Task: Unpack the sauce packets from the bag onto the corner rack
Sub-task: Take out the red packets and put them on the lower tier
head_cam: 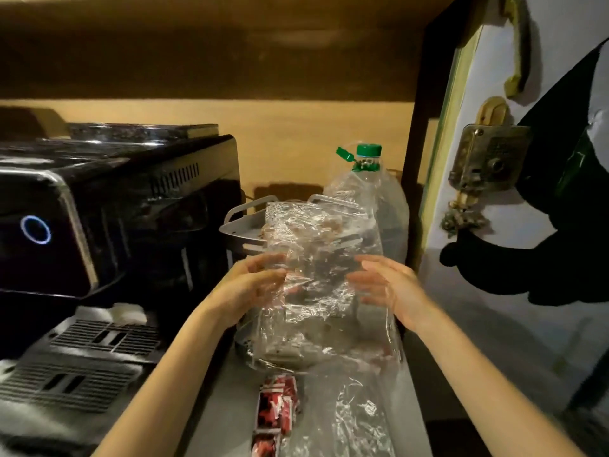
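- Head view: both hands hold a clear plastic bag (316, 278) up in front of the corner rack (235, 225). The left hand (253, 288) grips the bag's left side with curled fingers; the right hand (385, 285) has its fingers bent round the right side, film draped over them.
- The bag looks nearly empty where it is held, though crumpled film and glare make its contents hard to read.
- Red-and-white sauce packets (276, 410) lie on the counter near the bottom edge, beside the trailing lower part of the plastic; whether they are inside the film or just beside it I cannot tell.
- Something brownish shows through the bag on the rack's upper tier; too blurred to say whether it is packets.
- Judged from this, unpacking is under way but unfinished: the visible packets are still well short of the rack.
- Around: a black coffee machine (108, 212) stands left of the rack, its drip grille (99, 351) in front; a clear plastic bottle with a green cap (369, 156) stands just behind the rack on the right.
- A door with a brass lock (487, 159) is at the right.
- The raised bag itself screens the rack, and bottle and machine crowd both sides.
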